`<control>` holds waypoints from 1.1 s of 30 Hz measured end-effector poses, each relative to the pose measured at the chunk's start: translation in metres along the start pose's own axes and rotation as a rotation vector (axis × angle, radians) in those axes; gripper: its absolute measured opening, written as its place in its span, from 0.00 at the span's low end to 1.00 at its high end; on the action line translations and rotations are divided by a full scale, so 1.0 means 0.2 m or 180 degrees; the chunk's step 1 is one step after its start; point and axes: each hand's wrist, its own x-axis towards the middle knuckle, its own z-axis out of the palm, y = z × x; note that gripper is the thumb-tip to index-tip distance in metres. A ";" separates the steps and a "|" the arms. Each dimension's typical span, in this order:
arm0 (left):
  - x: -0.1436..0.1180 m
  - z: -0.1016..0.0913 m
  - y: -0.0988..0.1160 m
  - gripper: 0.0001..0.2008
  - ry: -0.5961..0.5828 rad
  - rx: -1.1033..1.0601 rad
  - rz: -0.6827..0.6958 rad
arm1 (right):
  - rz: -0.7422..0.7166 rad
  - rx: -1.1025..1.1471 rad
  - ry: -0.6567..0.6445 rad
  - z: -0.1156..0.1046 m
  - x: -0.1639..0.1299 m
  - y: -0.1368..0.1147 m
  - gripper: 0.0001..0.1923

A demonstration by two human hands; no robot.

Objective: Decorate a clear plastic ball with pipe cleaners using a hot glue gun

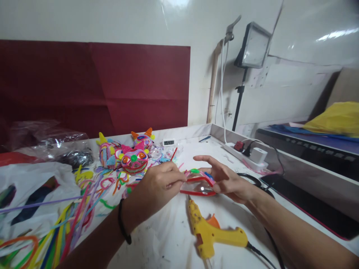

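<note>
My right hand [228, 181] holds a clear plastic piece trimmed with pipe cleaners [199, 193] by its right side, thumb in front and index finger raised. Red pipe cleaner edges the piece, with green, blue and pink bits on top. My left hand [161, 185] is closed in a pinch at the piece's left end. A red pipe cleaner [174, 154] sticks up behind that hand; its lower part is hidden. Just below the piece lies a yellow hot glue gun [214, 235] on its side, its nozzle pointing up toward the red edge.
Decorated animal-face crafts [134, 160] stand at the back left. Loose pipe cleaners [67, 220] cover the left side. A small digital clock [168, 142] sits behind my hands. On the right are a power strip [249, 157], black cable and a dark flat pad [311, 203].
</note>
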 end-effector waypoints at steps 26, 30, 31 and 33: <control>0.01 0.02 0.07 0.11 -0.0368 0.0529 -0.1039 | 0.0023 -0.0158 0.0218 0.00 0.00 0.00 0.39; 0.00 0.02 0.06 0.10 -0.0407 0.0524 -0.1036 | 0.0002 -0.0180 0.0253 0.00 0.01 0.00 0.40; 0.00 0.02 0.06 0.10 -0.0413 0.0500 -0.1048 | -0.0006 -0.0180 0.0261 -0.01 0.01 0.00 0.40; 0.01 0.02 0.06 0.10 -0.0388 0.0472 -0.1069 | -0.0019 -0.0178 0.0277 -0.01 0.01 0.01 0.39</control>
